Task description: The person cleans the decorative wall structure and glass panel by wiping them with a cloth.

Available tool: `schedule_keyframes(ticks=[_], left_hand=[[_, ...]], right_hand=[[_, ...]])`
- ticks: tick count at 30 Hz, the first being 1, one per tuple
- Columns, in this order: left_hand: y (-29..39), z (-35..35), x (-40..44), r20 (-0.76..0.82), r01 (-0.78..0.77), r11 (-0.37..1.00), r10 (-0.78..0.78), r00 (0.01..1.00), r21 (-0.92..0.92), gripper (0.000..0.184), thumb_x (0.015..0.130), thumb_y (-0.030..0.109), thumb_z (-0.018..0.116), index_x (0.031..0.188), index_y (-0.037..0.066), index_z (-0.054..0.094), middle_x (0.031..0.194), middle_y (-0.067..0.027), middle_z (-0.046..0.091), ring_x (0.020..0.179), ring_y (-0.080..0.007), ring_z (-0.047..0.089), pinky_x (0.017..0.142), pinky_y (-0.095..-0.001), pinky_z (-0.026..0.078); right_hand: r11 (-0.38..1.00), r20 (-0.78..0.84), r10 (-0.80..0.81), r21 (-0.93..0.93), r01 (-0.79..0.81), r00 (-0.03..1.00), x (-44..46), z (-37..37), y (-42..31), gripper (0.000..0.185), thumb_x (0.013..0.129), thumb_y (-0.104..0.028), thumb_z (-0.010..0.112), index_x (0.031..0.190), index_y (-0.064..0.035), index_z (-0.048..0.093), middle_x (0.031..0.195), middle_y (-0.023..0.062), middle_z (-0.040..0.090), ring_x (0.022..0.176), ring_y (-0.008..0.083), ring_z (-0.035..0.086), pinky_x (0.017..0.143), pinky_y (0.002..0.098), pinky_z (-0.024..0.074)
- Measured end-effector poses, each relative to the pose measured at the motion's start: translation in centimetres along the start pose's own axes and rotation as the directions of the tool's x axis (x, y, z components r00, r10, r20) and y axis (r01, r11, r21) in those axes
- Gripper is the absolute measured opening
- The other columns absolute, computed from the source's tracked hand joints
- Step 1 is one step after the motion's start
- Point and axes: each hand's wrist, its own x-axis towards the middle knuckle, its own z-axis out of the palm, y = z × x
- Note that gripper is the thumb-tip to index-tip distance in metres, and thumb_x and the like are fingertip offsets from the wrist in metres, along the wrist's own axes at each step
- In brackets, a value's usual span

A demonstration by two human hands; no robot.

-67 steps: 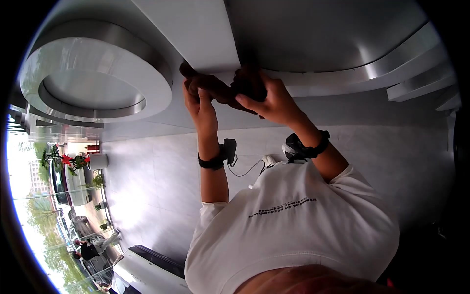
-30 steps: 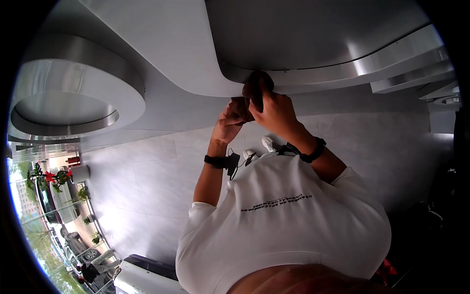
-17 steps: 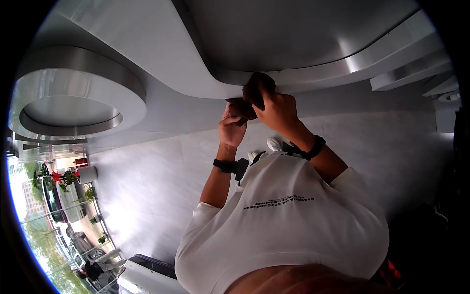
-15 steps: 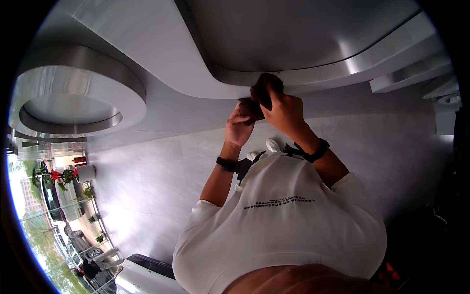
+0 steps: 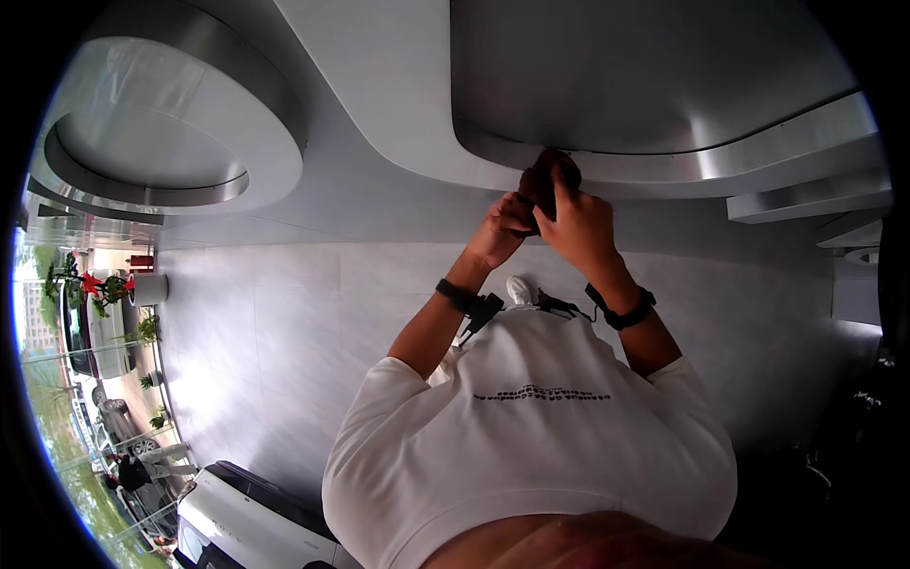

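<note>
A dark brown cloth (image 5: pixel 545 182) is bunched between my two hands, its upper end against the lower rim of a large metal-edged raised panel (image 5: pixel 645 169). My right hand (image 5: pixel 582 228) grips the cloth from the right, with a finger stretched up along it. From the lower left, my left hand (image 5: pixel 497 233) pinches the cloth's lower end; its fingertips are partly hidden in the folds. Both wrists wear black bands.
A raised ring-shaped metal form (image 5: pixel 275 142) stands out from the grey wall at left. Pale floor tiles (image 5: pixel 275 313) stretch below. A white car (image 5: pixel 237 517) is at lower left; potted plants (image 5: pixel 147 289) line the glass side, with a person (image 5: pixel 142 469) beyond.
The view has swung, so the panel and ring sit differently in it. Both hands appear farther right, still on the cloth at the rim, and my left hand has turned toward the right one.
</note>
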Motion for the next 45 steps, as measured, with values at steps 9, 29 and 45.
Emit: schedule_keyframes(ticks=[9, 29, 45], left_hand=[[9.7, 0.4, -8.0, -0.142, -0.328, 0.852, 0.414, 0.899, 0.408, 0.048, 0.072, -0.012, 0.048, 0.119, -0.001, 0.05, 0.103, -0.0094, 0.062, 0.096, -0.0191, 0.062, 0.089, -0.0321, 0.049], [14.3, 8.9, -7.2, -0.1, -0.251, 0.286, 0.819, 0.565, 0.925, 0.041, 0.081, -0.004, 0.045, 0.123, -0.004, 0.046, 0.099, -0.0107, 0.062, 0.087, -0.0173, 0.057, 0.078, -0.0277, 0.048], [14.6, 8.8, -7.5, 0.119, -0.239, 0.004, 0.857, 0.501, 0.971, 0.056, 0.076, -0.009, 0.039, 0.132, -0.007, 0.04, 0.11, -0.0189, 0.059, 0.096, -0.0264, 0.059, 0.087, -0.0355, 0.048]], right_hand=[[0.898, -0.077, -0.147, 0.408, 0.166, 0.986, 3.8, 1.0, -7.6, 0.064, 0.08, -0.019, 0.067, 0.127, 0.0152, 0.041, 0.06, 0.015, 0.06, 0.051, 0.0319, 0.063, 0.046, 0.039, 0.0503], [0.915, -0.17, -0.083, 0.377, 0.143, 0.982, 6.3, -1.7, -9.5, 0.074, 0.078, -0.02, 0.072, 0.138, 0.0082, 0.039, 0.068, 0.017, 0.064, 0.059, 0.0354, 0.065, 0.052, 0.0391, 0.0536], [0.906, -0.176, -0.244, 0.309, 0.289, 0.954, 7.1, -3.8, -9.8, 0.059, 0.077, -0.017, 0.073, 0.124, 0.008, 0.048, 0.065, 0.0183, 0.063, 0.057, 0.0371, 0.064, 0.054, 0.0401, 0.0524]])
